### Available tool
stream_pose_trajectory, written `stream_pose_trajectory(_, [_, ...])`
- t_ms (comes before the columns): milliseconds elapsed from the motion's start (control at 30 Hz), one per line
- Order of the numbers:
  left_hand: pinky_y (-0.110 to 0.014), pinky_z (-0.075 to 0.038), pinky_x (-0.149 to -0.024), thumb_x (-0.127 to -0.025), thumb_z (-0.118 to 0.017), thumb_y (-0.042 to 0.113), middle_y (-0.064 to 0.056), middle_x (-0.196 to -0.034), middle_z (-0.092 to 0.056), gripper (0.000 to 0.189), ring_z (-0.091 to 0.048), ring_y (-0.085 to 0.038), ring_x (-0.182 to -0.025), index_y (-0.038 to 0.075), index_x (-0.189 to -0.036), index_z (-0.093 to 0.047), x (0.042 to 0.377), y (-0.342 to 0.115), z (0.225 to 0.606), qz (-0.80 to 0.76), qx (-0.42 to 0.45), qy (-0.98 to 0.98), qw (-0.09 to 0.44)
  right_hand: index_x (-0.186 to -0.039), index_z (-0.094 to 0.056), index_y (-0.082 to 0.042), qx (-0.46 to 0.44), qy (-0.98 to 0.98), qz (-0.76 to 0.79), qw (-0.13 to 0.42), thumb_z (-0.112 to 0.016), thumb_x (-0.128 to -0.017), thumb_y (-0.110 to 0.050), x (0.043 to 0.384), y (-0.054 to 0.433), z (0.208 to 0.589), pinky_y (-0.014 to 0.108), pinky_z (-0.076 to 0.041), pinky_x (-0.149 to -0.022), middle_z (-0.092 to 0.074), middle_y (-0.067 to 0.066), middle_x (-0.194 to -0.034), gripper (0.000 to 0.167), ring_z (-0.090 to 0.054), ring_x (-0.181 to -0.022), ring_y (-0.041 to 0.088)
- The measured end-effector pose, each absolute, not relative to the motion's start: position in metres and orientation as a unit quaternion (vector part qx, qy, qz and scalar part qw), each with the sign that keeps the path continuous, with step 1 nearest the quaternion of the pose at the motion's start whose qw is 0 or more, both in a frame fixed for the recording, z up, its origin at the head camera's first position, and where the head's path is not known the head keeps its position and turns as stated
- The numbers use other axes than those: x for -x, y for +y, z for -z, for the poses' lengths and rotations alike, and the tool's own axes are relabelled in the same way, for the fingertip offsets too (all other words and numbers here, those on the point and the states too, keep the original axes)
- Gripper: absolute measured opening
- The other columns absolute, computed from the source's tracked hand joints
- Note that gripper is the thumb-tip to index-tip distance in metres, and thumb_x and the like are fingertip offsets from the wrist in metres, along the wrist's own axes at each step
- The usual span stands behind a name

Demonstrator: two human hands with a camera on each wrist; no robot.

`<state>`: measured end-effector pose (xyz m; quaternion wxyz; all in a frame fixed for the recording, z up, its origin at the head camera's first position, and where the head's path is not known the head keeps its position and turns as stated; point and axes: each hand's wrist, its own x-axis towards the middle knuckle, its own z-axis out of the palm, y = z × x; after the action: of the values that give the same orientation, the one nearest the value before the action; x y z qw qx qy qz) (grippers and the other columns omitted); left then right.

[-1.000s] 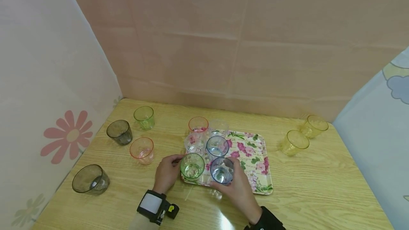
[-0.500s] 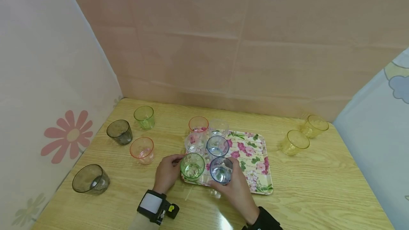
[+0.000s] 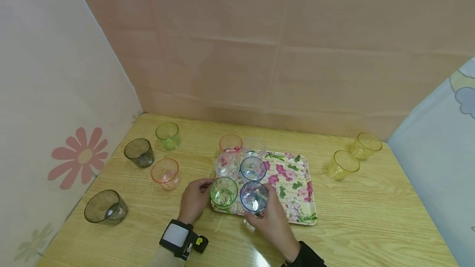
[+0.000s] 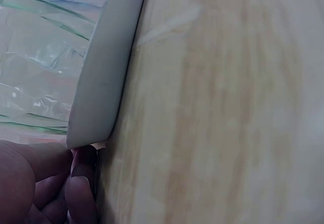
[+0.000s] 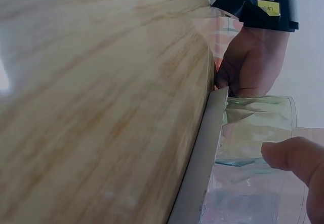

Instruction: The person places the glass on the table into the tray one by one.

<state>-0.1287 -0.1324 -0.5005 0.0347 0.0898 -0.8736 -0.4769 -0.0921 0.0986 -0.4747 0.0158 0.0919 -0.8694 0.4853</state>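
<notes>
My right hand [image 3: 273,222] holds a blue-rimmed clear glass [image 3: 254,197] at the front of a floral tray [image 3: 297,197]. In the right wrist view its thumb [image 5: 286,154] lies against the glass wall, low over the tray. My left hand [image 3: 193,202] pinches the tray's left front corner; thumb and finger meet at the rim [image 4: 104,82] in the left wrist view. A green-rimmed glass [image 3: 224,193] stands between the hands. Behind are another blue-rimmed glass [image 3: 253,169], a colourless glass [image 3: 227,166], a red-rimmed glass [image 3: 231,145] and a fainter colourless one [image 3: 254,148].
On the table's left stand a green glass [image 3: 168,137], a dark grey glass [image 3: 139,153], a red-rimmed glass [image 3: 165,174] and a nearer dark glass [image 3: 106,207]. Two yellow glasses [image 3: 343,165] stand close together at the right. Cloth screens surround the table [image 3: 363,226].
My right hand has shifted the blue-rimmed glass slightly left, nearer the green-rimmed one, and a little back. The left hand has stayed at the tray corner.
</notes>
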Motion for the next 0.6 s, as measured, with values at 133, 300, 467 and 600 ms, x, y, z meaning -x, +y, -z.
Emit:
stream_pose_trajectory(133, [-0.04,-0.057,-0.076,-0.097,-0.07,0.013,-0.004,-0.097,-0.075,0.015,-0.071,-0.017,-0.085,0.008,-0.108,-0.079,0.1287,-0.132,0.5003,0.475,-0.091,-0.875,0.033,-0.136,-0.041,0.004,-0.1,-0.871,-0.48,0.023,-0.091,-0.07,-0.007,0.0909,0.0972,0.4741,0.057,-0.048,-0.101,-0.059,0.022,-0.128,0.084,-0.059,-0.119,0.039])
stream_pose_trajectory(300, [-0.04,-0.056,-0.075,-0.096,-0.07,0.012,-0.005,-0.096,-0.075,0.014,-0.071,-0.019,-0.085,0.008,-0.106,-0.079,0.1285,-0.1313,0.4999,0.475,-0.087,-0.875,0.035,-0.135,-0.041,0.004,-0.104,-0.873,-0.477,0.022,-0.091,-0.071,-0.006,0.0901,0.0956,0.4733,0.057,-0.047,-0.102,-0.059,0.022,-0.128,0.082,-0.059,-0.121,0.04])
stream_pose_trajectory(467, [-0.042,-0.057,-0.077,-0.096,-0.069,0.011,-0.006,-0.097,-0.075,0.015,-0.072,-0.02,-0.087,0.007,-0.107,-0.079,0.1291,-0.1316,0.5,0.476,-0.087,-0.875,0.036,-0.135,-0.041,0.004,-0.104,-0.874,-0.474,0.019,-0.091,-0.072,-0.007,0.0903,0.0955,0.4736,0.056,-0.047,-0.102,-0.059,0.022,-0.128,0.081,-0.059,-0.121,0.039])
stream_pose_trajectory(600, [-0.042,-0.057,-0.078,-0.096,-0.069,0.011,-0.006,-0.098,-0.075,0.015,-0.072,-0.02,-0.088,0.008,-0.108,-0.078,0.129,-0.1319,0.4989,0.478,-0.092,-0.873,0.034,-0.135,-0.042,0.004,-0.108,-0.873,-0.475,0.021,-0.092,-0.071,-0.008,0.0911,0.0952,0.4742,0.056,-0.047,-0.103,-0.059,0.022,-0.128,0.082,-0.059,-0.12,0.039])
